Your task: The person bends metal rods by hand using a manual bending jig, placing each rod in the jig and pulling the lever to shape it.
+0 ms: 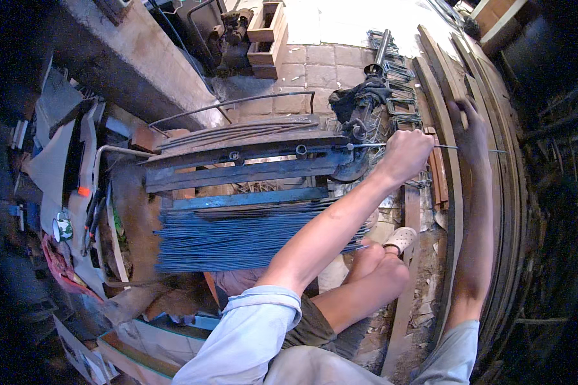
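Note:
My left hand (408,155) is closed in a fist around a thin metal rod (444,147). The rod runs left toward a pin on the steel bench rail (257,151) and right past my other hand. My right hand (472,131) is at the rod's right part, its fingers apart and somewhat blurred; the rod passes by its wrist and shows again beyond. Below the rail lies a thick bundle of blue-grey metal rods (218,240), partly covered by my left forearm. Just beyond my left hand stands a dark machine head (363,102) with a black cloth over it.
Several bent wire frames (401,96) lie in a row past the machine. Long wooden planks (440,70) stretch along the right. A wooden box (266,35) stands at the back. Pliers (95,221) and a cup (62,226) are at the left; paper scraps litter the floor.

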{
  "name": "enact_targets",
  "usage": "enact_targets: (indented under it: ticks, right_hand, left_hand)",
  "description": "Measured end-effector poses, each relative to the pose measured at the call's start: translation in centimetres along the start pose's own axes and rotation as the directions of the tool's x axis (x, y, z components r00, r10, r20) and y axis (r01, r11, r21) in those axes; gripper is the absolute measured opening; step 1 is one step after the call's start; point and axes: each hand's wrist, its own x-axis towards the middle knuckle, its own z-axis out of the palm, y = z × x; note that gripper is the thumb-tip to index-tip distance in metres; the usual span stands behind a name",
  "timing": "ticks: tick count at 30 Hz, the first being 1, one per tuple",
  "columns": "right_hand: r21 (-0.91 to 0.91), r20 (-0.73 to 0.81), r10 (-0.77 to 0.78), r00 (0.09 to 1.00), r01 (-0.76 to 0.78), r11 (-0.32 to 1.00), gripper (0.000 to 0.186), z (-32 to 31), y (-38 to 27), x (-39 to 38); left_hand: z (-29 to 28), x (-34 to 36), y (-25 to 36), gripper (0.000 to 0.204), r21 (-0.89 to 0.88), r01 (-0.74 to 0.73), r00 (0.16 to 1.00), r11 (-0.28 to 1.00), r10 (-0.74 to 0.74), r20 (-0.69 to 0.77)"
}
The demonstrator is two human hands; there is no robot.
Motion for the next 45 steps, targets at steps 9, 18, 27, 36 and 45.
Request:
enact_targets:
  ticks: [9,18,27,36,45]
  right_hand:
    - [-0.319,0.576,-0.027,0.817,0.255,0.913,0.035,7.0,-8.8,9.2]
    - [-0.384,0.576,-0.028,0.817,0.301,0.873,0.023,9.1,-6.6,9.3]
    - [-0.292,0.539,-0.067,0.840,0.261,0.920,0.017,8.5,-5.4,8.8]
    - [-0.286,0.491,-0.069,0.868,0.235,0.929,0.019,9.3,-4.5,8.6]
    - [-0.301,0.362,-0.039,0.931,0.156,0.941,0.034,10.1,-1.9,7.2]
  left_hand:
    - [0.1,-0.3,-0.1,0.014,-0.075,0.022,0.999,0.997,-0.025,-0.037]
    - [0.6,-0.5,0.1,0.011,-0.165,0.016,0.997,0.986,-0.027,-0.068]
    - [1.4,-0.5,0.1,0.008,-0.029,-0.016,1.000,0.999,0.016,-0.011]
    - [0.7,-0.2,0.4,0.019,-0.030,0.014,0.996,0.999,-0.011,0.089]
    - [0.1,0.2,1.8,0.010,-0.057,0.070,0.990,0.996,-0.062,0.129]
